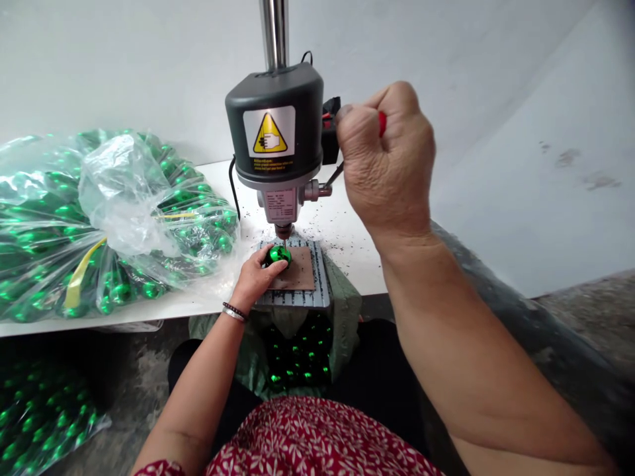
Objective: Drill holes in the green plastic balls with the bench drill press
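White table (pixel 360 264) (drill (pixel 274 125) atop), pale wall (pixel 496 99)

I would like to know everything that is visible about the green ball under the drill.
The green ball is round, glossy and metallic-looking, with bright highlights and dark patches; its actual material cannot be told. It is at the left part of the brown board, which lies on the slotted grey base. The left hand holds it, with the thumb across its near side. The drill bit points down at its top; whether the tip touches is too small to tell.
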Demonstrator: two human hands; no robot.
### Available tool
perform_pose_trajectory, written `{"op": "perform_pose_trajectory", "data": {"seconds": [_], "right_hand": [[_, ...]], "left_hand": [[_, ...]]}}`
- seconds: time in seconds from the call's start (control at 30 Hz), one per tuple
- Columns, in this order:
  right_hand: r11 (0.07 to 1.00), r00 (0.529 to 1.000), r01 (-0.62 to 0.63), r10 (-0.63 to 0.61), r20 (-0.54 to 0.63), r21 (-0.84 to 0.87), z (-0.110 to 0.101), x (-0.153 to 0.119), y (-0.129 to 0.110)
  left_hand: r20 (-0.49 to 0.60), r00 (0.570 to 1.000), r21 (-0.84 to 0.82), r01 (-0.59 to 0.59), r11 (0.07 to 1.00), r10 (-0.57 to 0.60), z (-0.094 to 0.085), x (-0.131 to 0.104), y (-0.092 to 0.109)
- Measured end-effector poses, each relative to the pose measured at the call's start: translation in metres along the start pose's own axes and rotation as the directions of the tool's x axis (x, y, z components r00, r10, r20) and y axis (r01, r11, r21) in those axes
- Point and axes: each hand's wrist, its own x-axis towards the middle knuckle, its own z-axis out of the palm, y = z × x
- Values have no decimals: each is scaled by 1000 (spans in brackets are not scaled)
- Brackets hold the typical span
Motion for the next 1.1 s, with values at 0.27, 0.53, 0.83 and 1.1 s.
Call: {"op": "perform_pose_trajectory", "data": {"seconds": [0.27,0.53,0.83,1.1], "right_hand": [[1000,1000,6,-6,-1,0,-1,-1,1],[999,999,28,-28,-16,21,0,-2,4],[999,998,52,-52,-46,0,-3,-18,9],[997,997,62,-64,-41,-39,-5,-19,9]], "left_hand": [[-53,998,-18,-38,999,37,10,1,-16],[10,961,141,-276,951,277,9,-6,-10],[12,963,135,-267,954,268,20,-6,-16],[-27,983,142,-177,974,182,23,-10,-17]]}}
